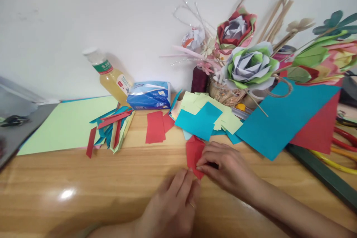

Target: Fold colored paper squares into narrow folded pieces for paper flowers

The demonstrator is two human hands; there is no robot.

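Just beyond the left hand (171, 200) and left of the right hand (224, 160), on the worktop (111, 186): red paper (192, 150), pinched by the right, touched near its tip by the left (whether clamped, cannot tell), pointing lengthwise away toward blue paper (199, 121).

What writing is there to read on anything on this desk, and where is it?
"东方", followed by a less clear character: green label on the bottle.
Too small to read: print on the bottle's white-and-red label.
Too blurred to read: white lettering on the blue packet.
I can make out no other writing.
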